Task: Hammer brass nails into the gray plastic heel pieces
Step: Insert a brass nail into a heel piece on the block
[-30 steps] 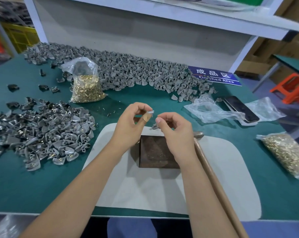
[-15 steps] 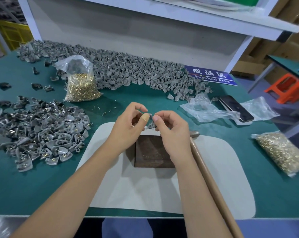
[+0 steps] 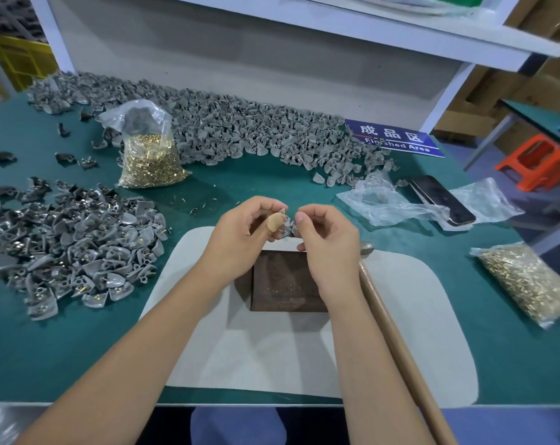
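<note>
**Both hands pinch 1 heel piece above the block**

Both hands meet just beyond the far edge of the dark brown square metal block (image 3: 288, 281). Left hand (image 3: 243, 232), with a tan plaster on its thumb tip, and right hand (image 3: 328, 242) each have curled fingertips pinching 1 small gray plastic heel piece (image 3: 288, 224) between them. A thin brass nail seems to sit in it, though that is too small to tell for sure.

To do this well, I judge the nail should be seated straight in its hole before the piece goes flat on the block, with fingers drawn clear before any blow.

The block rests on a pale gray rounded mat (image 3: 400, 332) at the near edge of the green table (image 3: 63, 354). A long wooden-handled hammer (image 3: 387, 322) lies on the mat, just beside the right forearm. Nailed gray pieces are heaped toward the left edge (image 3: 76, 252); a clear bag of brass nails (image 3: 532, 281) lies near the right edge. Farther off stand a second upright bag of nails (image 3: 147, 155), crumpled clear plastic (image 3: 381, 203) and a black phone (image 3: 442, 199). Along the far edge runs a long bank of gray pieces (image 3: 240, 130), ending at a blue "Finished Area" sign (image 3: 397, 139). White shelving (image 3: 336, 30) rises behind; an orange stool (image 3: 535, 162) stands beyond the right edge.
</note>
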Demonstrator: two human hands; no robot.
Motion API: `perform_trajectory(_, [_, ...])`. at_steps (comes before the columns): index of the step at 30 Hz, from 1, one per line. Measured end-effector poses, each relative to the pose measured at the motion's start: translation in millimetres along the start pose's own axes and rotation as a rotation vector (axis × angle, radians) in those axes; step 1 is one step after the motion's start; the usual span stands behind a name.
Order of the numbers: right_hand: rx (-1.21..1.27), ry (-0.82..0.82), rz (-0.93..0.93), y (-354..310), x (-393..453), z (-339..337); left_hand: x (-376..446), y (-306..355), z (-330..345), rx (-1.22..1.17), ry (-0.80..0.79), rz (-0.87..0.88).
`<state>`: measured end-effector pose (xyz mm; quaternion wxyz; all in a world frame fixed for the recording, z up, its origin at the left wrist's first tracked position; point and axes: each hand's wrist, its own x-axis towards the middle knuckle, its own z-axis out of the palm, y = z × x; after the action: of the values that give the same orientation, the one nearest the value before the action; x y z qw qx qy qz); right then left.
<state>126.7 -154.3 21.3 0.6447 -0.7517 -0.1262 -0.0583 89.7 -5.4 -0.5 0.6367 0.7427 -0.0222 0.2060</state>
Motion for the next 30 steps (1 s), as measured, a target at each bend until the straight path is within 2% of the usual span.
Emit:
perform_trajectory(4, [0.128, 0.058, 0.058, -3.1, -0.9, -3.9, -0.8, 0.5, 0.9, 0.060, -0.006, 0.008])
perform_trajectory(11, [0.090, 0.019, 0.041, -4.2, -2.8, 0.5, -2.8, -0.3, 1.9, 0.111, 0.061, 0.054])
perform_trajectory(21, [-0.190, -0.047, -0.116, -7.2, -4.5, -0.1, -3.2, 3.0, 0.4, 0.134, 0.076, 0.088])
perform_trajectory(30, [-0.396, -0.123, -0.210, -11.1, -5.4, -0.7, -4.6, 5.3, -5.6, 0.304, 0.019, 0.153])
